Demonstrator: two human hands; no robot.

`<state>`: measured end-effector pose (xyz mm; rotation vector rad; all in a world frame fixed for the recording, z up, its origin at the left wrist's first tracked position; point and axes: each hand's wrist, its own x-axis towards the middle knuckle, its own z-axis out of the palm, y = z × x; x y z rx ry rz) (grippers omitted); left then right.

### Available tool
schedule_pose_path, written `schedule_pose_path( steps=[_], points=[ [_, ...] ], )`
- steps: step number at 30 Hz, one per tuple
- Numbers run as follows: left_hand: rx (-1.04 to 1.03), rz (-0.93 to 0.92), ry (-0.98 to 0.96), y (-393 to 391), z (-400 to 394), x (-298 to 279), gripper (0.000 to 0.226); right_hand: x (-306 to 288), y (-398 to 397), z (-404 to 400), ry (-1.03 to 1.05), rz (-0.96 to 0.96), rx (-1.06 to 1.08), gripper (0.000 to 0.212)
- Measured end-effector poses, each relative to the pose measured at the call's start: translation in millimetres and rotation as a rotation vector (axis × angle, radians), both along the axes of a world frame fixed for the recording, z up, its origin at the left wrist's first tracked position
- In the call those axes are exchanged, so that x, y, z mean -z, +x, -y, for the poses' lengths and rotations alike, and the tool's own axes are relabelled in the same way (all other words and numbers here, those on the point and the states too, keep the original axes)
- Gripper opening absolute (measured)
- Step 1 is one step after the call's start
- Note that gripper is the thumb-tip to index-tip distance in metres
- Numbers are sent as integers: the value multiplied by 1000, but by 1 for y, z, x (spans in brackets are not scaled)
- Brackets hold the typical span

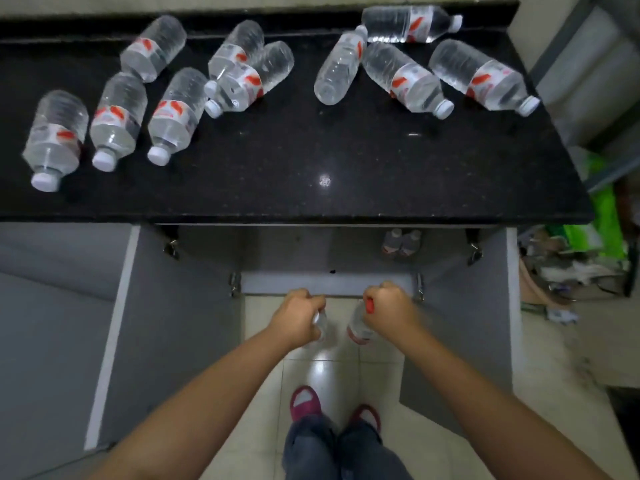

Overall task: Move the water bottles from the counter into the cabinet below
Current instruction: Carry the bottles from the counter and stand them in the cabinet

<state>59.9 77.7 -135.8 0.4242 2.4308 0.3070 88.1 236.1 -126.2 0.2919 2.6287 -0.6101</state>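
Several clear water bottles with red-and-white labels lie on their sides on the black counter point(294, 161), one group at the left point(117, 112) and one at the right point(405, 76). Below the counter both cabinet doors stand wide, and two bottles point(401, 242) stand upright inside at the back right. My left hand point(298, 317) is shut on a bottle point(322, 325) in front of the cabinet's lower edge. My right hand point(391, 310) is shut on another bottle point(358, 327), level with the left one. Both bottles are mostly hidden by my fingers.
The left cabinet door point(166, 341) and the right cabinet door point(460, 334) flank my arms. A grey shelf edge point(329, 284) lies just beyond my hands. My feet in red slippers point(332, 407) stand on the tiled floor. Clutter and green bags point(595, 237) sit at the right.
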Motion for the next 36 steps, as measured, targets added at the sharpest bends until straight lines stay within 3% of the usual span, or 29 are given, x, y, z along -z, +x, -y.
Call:
schedule_pose_path(
  steps=[4,10,13,16,20,25,28,31,34,36],
  points=[
    [-23,-20,-2,-33,-12,93,44,103,-29,-12,-15,-8,161,26],
    [17,-113,-14,-95,-32,238,43,258,-87,-25,-29,-235,286,27],
    [63,-189,5,-123,-48,300,39,319,-109,-44,18,-241,252,32],
    [80,-292,45,-150,-64,341,38,362,-131,-68,106,-210,156,17],
    [101,-381,63,-175,-73,371,38,382,-155,-82,181,-243,64,14],
    [74,-441,20,-180,-83,389,61,373,-183,-93,325,-179,37,28],
    [121,-528,-21,-182,-87,401,60,372,-203,-95,404,-176,1,31],
    [62,-478,-4,-181,-89,398,60,376,-218,-97,456,-203,-24,32],
    [74,-613,81,-184,-96,394,75,373,-231,-103,494,-198,-32,32],
    [99,-569,31,-183,-98,387,73,370,-239,-104,502,-192,-30,31]
  ],
)
